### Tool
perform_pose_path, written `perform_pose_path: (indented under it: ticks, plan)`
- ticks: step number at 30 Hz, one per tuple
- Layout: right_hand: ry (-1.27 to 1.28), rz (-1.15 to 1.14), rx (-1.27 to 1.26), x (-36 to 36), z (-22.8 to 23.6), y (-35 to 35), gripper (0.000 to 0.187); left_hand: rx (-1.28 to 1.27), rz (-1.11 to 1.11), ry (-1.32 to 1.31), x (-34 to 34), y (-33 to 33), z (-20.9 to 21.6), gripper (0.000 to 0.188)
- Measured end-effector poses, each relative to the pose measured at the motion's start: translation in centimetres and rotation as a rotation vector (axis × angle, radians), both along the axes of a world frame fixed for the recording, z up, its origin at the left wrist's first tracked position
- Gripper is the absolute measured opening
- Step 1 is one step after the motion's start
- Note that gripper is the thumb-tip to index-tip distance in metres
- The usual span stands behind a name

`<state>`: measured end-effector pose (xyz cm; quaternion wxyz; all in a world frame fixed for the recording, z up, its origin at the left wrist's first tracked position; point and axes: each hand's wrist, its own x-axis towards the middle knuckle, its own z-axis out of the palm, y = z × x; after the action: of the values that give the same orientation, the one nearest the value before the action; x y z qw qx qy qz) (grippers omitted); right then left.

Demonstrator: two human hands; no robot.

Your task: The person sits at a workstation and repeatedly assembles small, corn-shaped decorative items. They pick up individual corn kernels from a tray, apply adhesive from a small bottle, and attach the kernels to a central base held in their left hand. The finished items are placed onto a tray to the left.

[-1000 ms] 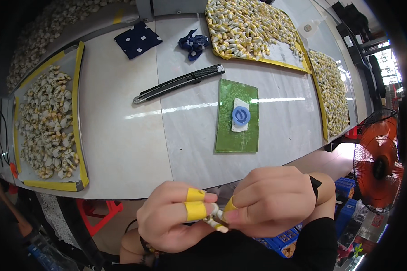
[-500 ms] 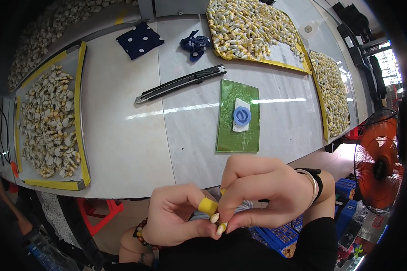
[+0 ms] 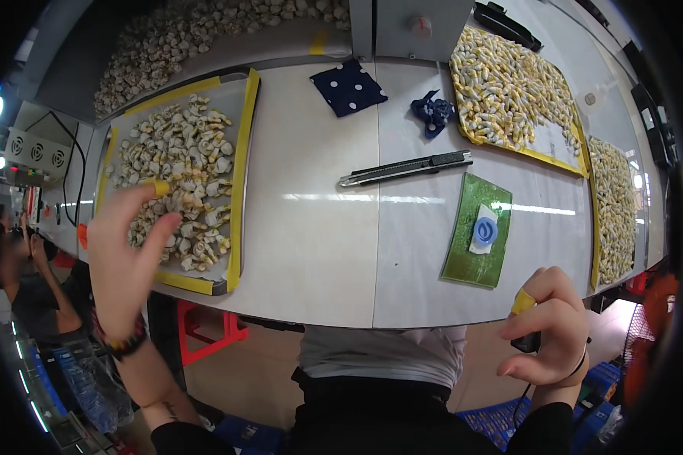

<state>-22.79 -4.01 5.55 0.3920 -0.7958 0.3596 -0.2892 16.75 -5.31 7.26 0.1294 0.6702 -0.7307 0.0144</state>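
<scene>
My left hand (image 3: 125,258) is over the near left part of a yellow-edged tray (image 3: 243,174) at the left. Its thumb and forefinger are apart, with yellow tape round a fingertip, and nothing shows between them. Beneath the fingers lies a heap of small whitish clustered pieces (image 3: 178,144) with yellow-brown tips. Off the table's front edge at the right, my right hand (image 3: 550,330) hangs with curled fingers and the thumb apart from them. It also has yellow tape on a finger, and I see nothing in its grasp.
A box cutter (image 3: 406,168) and a green mat (image 3: 474,262) with a blue round piece (image 3: 484,230) lie mid-table. Behind are dotted cloth (image 3: 349,87) and a crumpled cloth (image 3: 432,112). Yellow-edged trays (image 3: 474,142) of slim pieces stand right. A person (image 3: 42,280) is far left.
My hands have parted: the left has moved out over the left tray, the right away to the right. The two small pale pieces between their fingers are out of sight. The view has turned left.
</scene>
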Motion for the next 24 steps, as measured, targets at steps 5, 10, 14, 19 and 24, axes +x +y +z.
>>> perform_pose_path:
  ticks: [5,10,14,19,24]
  plan:
    - [-0.002,-0.057,-0.017,-1.1,0.3,0.3,0.029,0.117,-0.199,-0.171,3.1,-3.4,-1.1,0.051]
    - [0.008,-0.113,-0.042,-2.1,-0.1,0.6,0.025,0.315,-0.187,-0.201,7.3,-4.6,-3.5,0.06]
    - [-0.017,-0.222,-0.041,-3.4,-0.2,1.2,0.022,0.486,-0.047,-0.194,10.1,-5.0,-3.0,0.064]
    - [-0.048,-0.269,-0.077,-4.2,-0.2,1.3,0.02,0.594,-0.031,0.141,11.5,-8.4,2.4,0.059]
    - [-0.027,-0.18,-0.101,-2.6,0.2,0.2,0.017,0.077,0.035,0.06,10.0,-16.5,0.8,0.054]
